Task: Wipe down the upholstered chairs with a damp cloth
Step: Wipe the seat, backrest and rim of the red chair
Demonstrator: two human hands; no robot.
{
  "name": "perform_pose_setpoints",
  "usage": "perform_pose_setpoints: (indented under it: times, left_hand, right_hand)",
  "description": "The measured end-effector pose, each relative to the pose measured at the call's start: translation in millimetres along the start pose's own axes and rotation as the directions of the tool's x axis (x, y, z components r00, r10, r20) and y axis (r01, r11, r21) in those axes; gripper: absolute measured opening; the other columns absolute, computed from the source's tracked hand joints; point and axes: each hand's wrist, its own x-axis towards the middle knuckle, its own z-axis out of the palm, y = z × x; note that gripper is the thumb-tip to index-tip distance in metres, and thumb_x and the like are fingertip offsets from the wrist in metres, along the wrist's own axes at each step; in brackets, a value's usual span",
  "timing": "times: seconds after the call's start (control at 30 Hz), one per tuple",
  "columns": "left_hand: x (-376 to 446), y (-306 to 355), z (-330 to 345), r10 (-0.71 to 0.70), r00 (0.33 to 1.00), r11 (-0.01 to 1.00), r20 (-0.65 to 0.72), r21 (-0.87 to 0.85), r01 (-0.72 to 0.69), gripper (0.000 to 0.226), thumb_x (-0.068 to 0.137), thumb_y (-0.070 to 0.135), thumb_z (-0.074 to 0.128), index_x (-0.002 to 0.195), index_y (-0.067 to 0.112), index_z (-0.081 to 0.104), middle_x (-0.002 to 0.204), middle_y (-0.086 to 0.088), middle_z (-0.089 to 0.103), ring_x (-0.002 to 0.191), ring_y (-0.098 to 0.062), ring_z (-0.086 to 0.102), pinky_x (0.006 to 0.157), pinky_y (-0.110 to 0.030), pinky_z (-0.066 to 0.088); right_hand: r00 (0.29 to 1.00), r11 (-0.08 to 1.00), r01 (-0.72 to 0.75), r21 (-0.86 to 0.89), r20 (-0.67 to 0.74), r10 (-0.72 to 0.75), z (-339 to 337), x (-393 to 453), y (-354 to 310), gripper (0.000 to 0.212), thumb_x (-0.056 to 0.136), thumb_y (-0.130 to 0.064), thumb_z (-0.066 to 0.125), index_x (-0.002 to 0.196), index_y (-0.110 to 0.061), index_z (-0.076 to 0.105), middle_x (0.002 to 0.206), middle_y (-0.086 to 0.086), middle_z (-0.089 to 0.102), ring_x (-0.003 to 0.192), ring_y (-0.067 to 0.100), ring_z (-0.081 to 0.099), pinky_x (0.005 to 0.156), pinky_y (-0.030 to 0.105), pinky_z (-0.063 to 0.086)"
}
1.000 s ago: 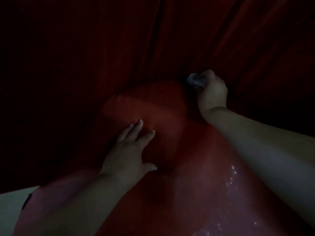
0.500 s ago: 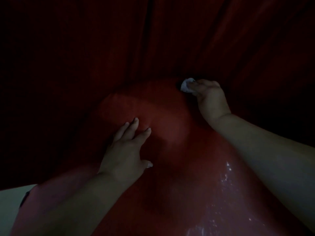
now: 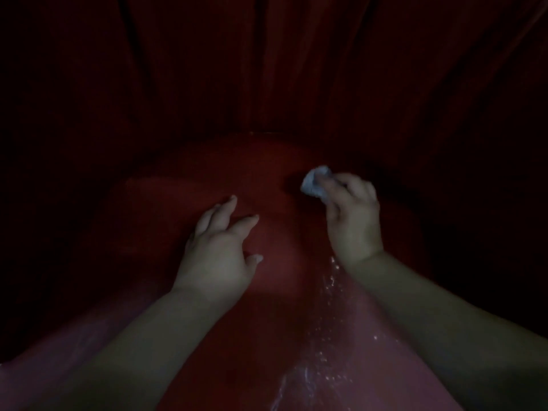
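Observation:
A dim red upholstered chair surface (image 3: 267,179) fills the middle of the head view. My right hand (image 3: 353,221) grips a small wadded whitish cloth (image 3: 315,182), which pokes out past its fingertips against the red surface. My left hand (image 3: 219,250) lies flat on the same surface to the left, fingers straight and spread, holding nothing. Both bare forearms reach in from the bottom.
Dark red pleated fabric (image 3: 296,69) hangs behind and around the chair. A pinkish garment with glinting sequins (image 3: 329,345) covers the lower part of the view. The scene is very dark at the sides.
My right hand has drawn the cloth back toward me and slightly right, down from the far edge of the red surface. My left hand has stayed flat in nearly the same spot.

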Motion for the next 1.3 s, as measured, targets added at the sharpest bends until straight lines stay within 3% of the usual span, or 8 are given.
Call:
perform_pose_setpoints:
  times: [0.13,0.2,0.33,0.47,0.6,0.77,1.0,1.3]
  left_hand:
    - [8,0,10,-0.007,1.0,0.999,0.019,0.033,0.006,0.065,0.084,0.044,0.065,0.142,0.041,0.038,0.16,0.009,0.006,0.145,-0.015,0.002,0.117,-0.045,0.021]
    - [9,-4,17,0.007,1.0,0.998,0.027,0.055,-0.009,0.066,0.084,0.046,0.064,0.143,0.04,0.036,0.16,0.007,0.005,0.146,-0.017,0.001,0.117,-0.047,0.02]
    - [5,-9,21,0.041,0.998,0.995,0.041,0.093,-0.044,0.072,0.083,0.045,0.065,0.146,0.041,0.03,0.161,0.008,0.0,0.147,-0.017,-0.002,0.118,-0.043,0.019]
    - [6,-9,16,0.048,0.998,0.995,0.047,0.082,-0.052,0.071,0.083,0.043,0.066,0.146,0.041,0.032,0.161,0.007,0.003,0.147,-0.017,-0.001,0.119,-0.037,0.015]
    - [5,-7,16,0.048,0.998,0.995,0.05,0.084,-0.052,0.07,0.085,0.043,0.065,0.146,0.04,0.032,0.161,0.006,0.003,0.147,-0.017,-0.001,0.116,-0.024,0.005]
    - [3,-7,22,0.038,0.999,0.995,0.037,0.087,-0.041,0.07,0.086,0.043,0.062,0.147,0.04,0.028,0.161,0.007,0.0,0.146,-0.015,-0.005,0.12,-0.036,0.008]
    - [-12,-7,22,0.076,0.997,0.984,0.025,0.158,-0.079,0.066,0.087,0.04,0.061,0.146,0.037,0.033,0.161,0.007,0.005,0.147,-0.017,0.001,0.117,-0.047,0.02]
    - [-51,-13,37,0.074,0.997,0.987,0.008,0.143,-0.075,0.06,0.09,0.036,0.057,0.146,0.036,0.034,0.16,0.011,0.006,0.146,-0.013,0.0,0.117,-0.044,0.017]
  right_hand:
    - [0.989,0.999,0.012,-0.052,0.147,-0.004,6,50,33,0.044,0.09,-0.017,0.04,0.127,-0.014,0.063,0.123,0.009,0.06,0.108,0.028,0.058,0.095,0.027,0.041]
    - [0.988,0.998,-0.02,-0.057,0.149,0.028,-2,36,43,0.035,0.096,-0.009,0.045,0.127,-0.006,0.061,0.116,0.002,0.057,0.099,0.016,0.058,0.084,0.005,0.038]
    - [0.999,0.997,-0.033,-0.064,0.011,0.034,-24,-46,48,0.04,0.086,0.001,0.049,0.119,-0.009,0.067,0.106,0.009,0.066,0.091,0.027,0.06,0.085,0.034,0.048]
    - [0.993,0.991,-0.111,0.08,0.039,0.108,-42,-83,37,0.048,0.079,0.015,0.056,0.117,-0.012,0.069,0.105,0.006,0.066,0.091,0.024,0.059,0.084,0.03,0.045]
    - [0.985,0.985,-0.169,0.026,-0.023,0.17,-31,-21,53,0.039,0.086,0.003,0.05,0.121,-0.008,0.066,0.11,0.014,0.062,0.1,0.032,0.058,0.092,0.025,0.04]
    - [0.983,0.983,-0.177,0.046,0.055,0.175,-5,15,58,0.042,0.087,0.004,0.051,0.123,-0.012,0.065,0.112,0.016,0.06,0.105,0.033,0.056,0.096,0.038,0.045]
    - [0.978,0.98,0.035,0.194,0.194,-0.073,-40,-114,15,0.044,0.083,0.007,0.052,0.117,-0.016,0.068,0.105,-0.002,0.063,0.093,0.015,0.051,0.085,0.019,0.041]
    - [0.995,0.994,0.019,0.105,0.096,-0.029,-12,-52,24,0.04,0.083,0.007,0.057,0.116,-0.014,0.069,0.099,0.004,0.062,0.092,0.028,0.055,0.086,0.015,0.039]
